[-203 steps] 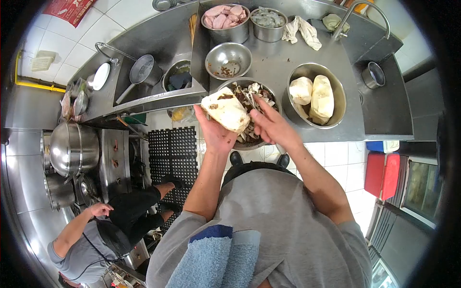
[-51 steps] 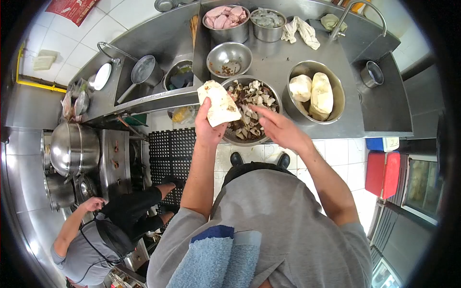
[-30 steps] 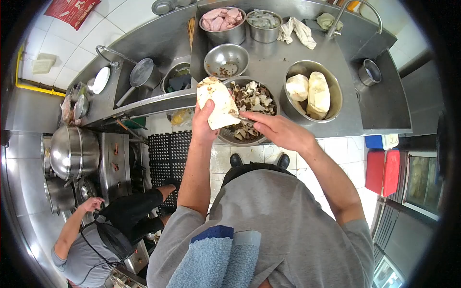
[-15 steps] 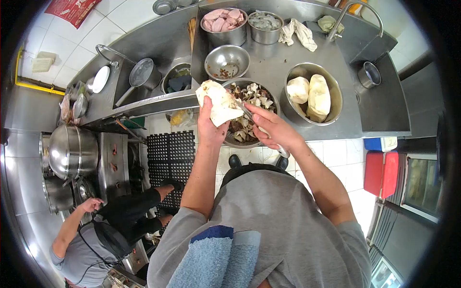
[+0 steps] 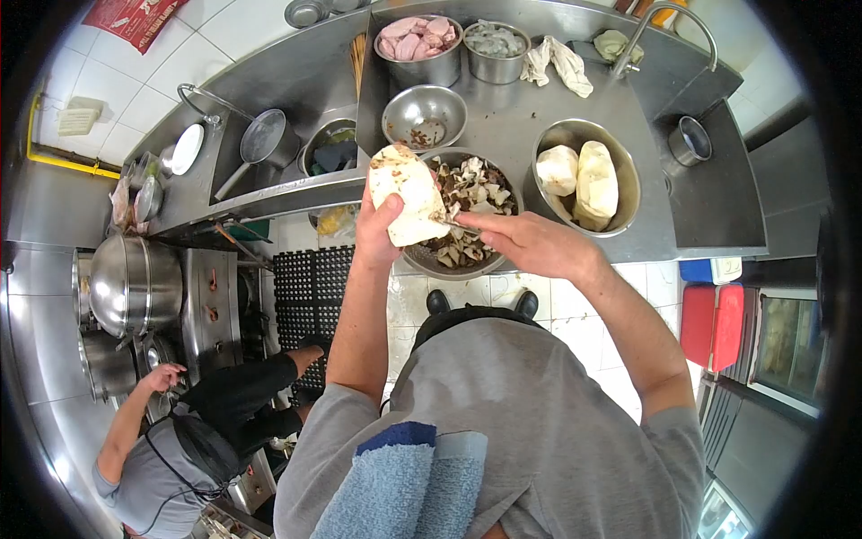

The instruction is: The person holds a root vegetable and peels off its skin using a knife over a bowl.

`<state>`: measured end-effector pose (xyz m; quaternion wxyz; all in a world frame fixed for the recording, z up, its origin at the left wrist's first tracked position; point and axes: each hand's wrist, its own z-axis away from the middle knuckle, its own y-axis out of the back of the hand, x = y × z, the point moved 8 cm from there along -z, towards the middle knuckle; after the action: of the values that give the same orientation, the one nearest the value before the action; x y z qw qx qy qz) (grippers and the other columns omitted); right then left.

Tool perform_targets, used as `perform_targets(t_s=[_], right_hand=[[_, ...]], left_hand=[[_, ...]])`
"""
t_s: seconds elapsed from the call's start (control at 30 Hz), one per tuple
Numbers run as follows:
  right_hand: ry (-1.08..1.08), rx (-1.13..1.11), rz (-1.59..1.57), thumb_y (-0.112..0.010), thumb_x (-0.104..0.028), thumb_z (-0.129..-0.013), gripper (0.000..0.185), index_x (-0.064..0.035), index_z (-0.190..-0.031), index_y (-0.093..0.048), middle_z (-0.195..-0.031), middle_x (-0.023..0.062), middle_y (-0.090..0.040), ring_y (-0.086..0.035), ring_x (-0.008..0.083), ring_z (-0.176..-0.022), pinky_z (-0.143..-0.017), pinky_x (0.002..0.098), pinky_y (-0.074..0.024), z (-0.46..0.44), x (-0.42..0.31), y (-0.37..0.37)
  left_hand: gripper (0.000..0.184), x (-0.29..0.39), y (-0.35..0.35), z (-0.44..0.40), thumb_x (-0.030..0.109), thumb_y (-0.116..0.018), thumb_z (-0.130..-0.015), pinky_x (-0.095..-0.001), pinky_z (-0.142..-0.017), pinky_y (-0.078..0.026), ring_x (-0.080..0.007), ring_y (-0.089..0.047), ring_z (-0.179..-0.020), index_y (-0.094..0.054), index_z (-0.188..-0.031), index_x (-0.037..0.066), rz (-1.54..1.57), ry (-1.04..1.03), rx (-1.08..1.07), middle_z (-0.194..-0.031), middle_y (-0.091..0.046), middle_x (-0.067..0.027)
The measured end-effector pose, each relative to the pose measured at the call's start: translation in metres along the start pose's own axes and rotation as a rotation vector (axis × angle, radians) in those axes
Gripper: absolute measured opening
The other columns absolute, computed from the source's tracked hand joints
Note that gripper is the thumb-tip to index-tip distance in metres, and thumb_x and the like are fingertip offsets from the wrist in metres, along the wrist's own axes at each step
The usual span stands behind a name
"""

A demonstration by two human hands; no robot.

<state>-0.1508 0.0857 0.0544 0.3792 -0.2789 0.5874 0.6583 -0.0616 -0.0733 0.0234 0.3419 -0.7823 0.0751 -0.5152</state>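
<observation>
My left hand (image 5: 379,228) grips a large, pale, mostly peeled root vegetable (image 5: 409,190) with brown patches at its top end. In my right hand (image 5: 549,246) is a knife (image 5: 460,224), its blade against the root's lower right edge; the handle is hidden by my fingers. Below both hands stands a metal bowl (image 5: 516,184) heaped with brown and white peelings (image 5: 480,193). To the right, a deep metal pot (image 5: 633,202) holds two peeled roots (image 5: 596,184).
Behind the peelings are a metal bowl (image 5: 400,115) with brown scraps, a pot of pink meat (image 5: 417,45) and a pot of greyish pieces (image 5: 498,43). A faucet (image 5: 669,13) and sink (image 5: 718,193) lie right. Another person (image 5: 180,449) is at lower left near steel pots (image 5: 148,286).
My left hand has shifted slightly left and down, turning the root more upright. My right hand has moved right and rolled over, palm more downward, with the knife still at the root.
</observation>
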Motion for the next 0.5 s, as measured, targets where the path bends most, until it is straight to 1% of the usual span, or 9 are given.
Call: perform_targets(t_s=[0.1, 0.17, 0.27, 0.3, 0.33, 0.37, 0.43, 0.5], right_hand=[[-0.026, -0.026, 0.073, -0.045, -0.024, -0.104, 0.039, -0.0231, -0.143, -0.049, -0.114, 0.0210, -0.068, -0.065, 0.0409, -0.103, -0.091, 0.0500, -0.0507, -0.001, -0.001, 0.005], [-0.054, 0.008, 0.098, -0.046, -0.023, -0.104, 0.039, -0.0227, -0.143, -0.049, -0.107, 0.0227, -0.069, -0.066, 0.0420, -0.097, -0.087, 0.0514, -0.0512, -0.002, -0.004, 0.010], [-0.099, 0.076, 0.137, -0.047, -0.021, -0.103, 0.040, -0.0220, -0.143, -0.050, -0.097, 0.0245, -0.069, -0.066, 0.0433, -0.089, -0.080, 0.0525, -0.0519, -0.006, -0.007, 0.012], [-0.114, 0.099, 0.147, -0.048, -0.020, -0.102, 0.041, -0.0218, -0.143, -0.050, -0.094, 0.0250, -0.069, -0.066, 0.0436, -0.086, -0.078, 0.0527, -0.0521, -0.007, -0.005, 0.010], [-0.018, 0.190, 0.148, -0.048, -0.018, -0.102, 0.040, -0.0210, -0.142, -0.051, -0.088, 0.0262, -0.067, -0.065, 0.0447, -0.080, -0.074, 0.0532, -0.0521, -0.008, -0.004, 0.008], [0.001, 0.224, 0.133, -0.048, -0.018, -0.102, 0.040, -0.0192, -0.142, -0.051, -0.090, 0.0253, -0.068, -0.066, 0.0447, -0.080, -0.075, 0.0524, -0.0525, -0.009, -0.002, 0.004], [0.038, 0.286, 0.102, -0.048, -0.019, -0.102, 0.041, -0.0156, -0.143, -0.049, -0.094, 0.0235, -0.069, -0.067, 0.0448, -0.080, -0.076, 0.0508, -0.0533, -0.011, 0.001, -0.002], [0.336, 0.505, 0.063, -0.046, -0.021, -0.104, 0.043, -0.0131, -0.147, -0.045, -0.090, 0.0196, -0.071, -0.067, 0.0375, -0.067, -0.065, 0.0451, -0.0539, -0.018, 0.012, -0.009]], left_hand=[[0.069, 0.001, -0.001, 0.000, 0.021, -0.070, -0.090, -0.0399, -0.092, -0.056, -0.0262, -0.064, -0.112, -0.034, -0.147, 0.004, -0.057, -0.024, 0.022, -0.125, -0.061, -0.0161], [0.067, -0.004, 0.004, -0.002, 0.018, -0.068, -0.091, -0.0398, -0.093, -0.056, -0.0254, -0.064, -0.113, -0.034, -0.147, 0.004, -0.091, -0.045, 0.044, -0.125, -0.061, -0.0152], [0.060, -0.015, 0.020, 0.003, 0.023, -0.064, -0.096, -0.0402, -0.094, -0.055, -0.0257, -0.062, -0.115, -0.036, -0.146, 0.004, -0.055, -0.066, 0.230, -0.126, -0.060, -0.0153], [0.057, -0.018, 0.021, 0.004, 0.030, -0.061, -0.097, -0.0417, -0.095, -0.055, -0.0269, -0.062, -0.116, -0.039, -0.143, 0.004, -0.017, -0.064, 0.250, -0.126, -0.060, -0.0152], [0.056, -0.021, 0.022, 0.006, 0.037, -0.057, -0.099, -0.0432, -0.095, -0.054, -0.0281, -0.061, -0.116, -0.041, -0.141, 0.005, 0.020, -0.060, 0.270, -0.126, -0.060, -0.0152], [0.056, -0.024, 0.024, 0.007, 0.044, -0.054, -0.100, -0.0448, -0.096, -0.053, -0.0294, -0.061, -0.117, -0.043, -0.139, 0.005, 0.058, -0.054, 0.292, -0.126, -0.061, -0.0151], [0.057, -0.029, 0.025, 0.011, 0.047, -0.049, -0.101, -0.0453, -0.097, -0.053, -0.0298, -0.060, -0.118, -0.045, -0.139, 0.006, 0.146, -0.028, 0.342, -0.126, -0.061, -0.0144], [0.057, -0.029, 0.022, 0.010, 0.050, -0.045, -0.102, -0.0455, -0.098, -0.052, -0.0302, -0.059, -0.119, -0.046, -0.139, 0.006, 0.206, -0.015, 0.365, -0.127, -0.060, -0.0139]])
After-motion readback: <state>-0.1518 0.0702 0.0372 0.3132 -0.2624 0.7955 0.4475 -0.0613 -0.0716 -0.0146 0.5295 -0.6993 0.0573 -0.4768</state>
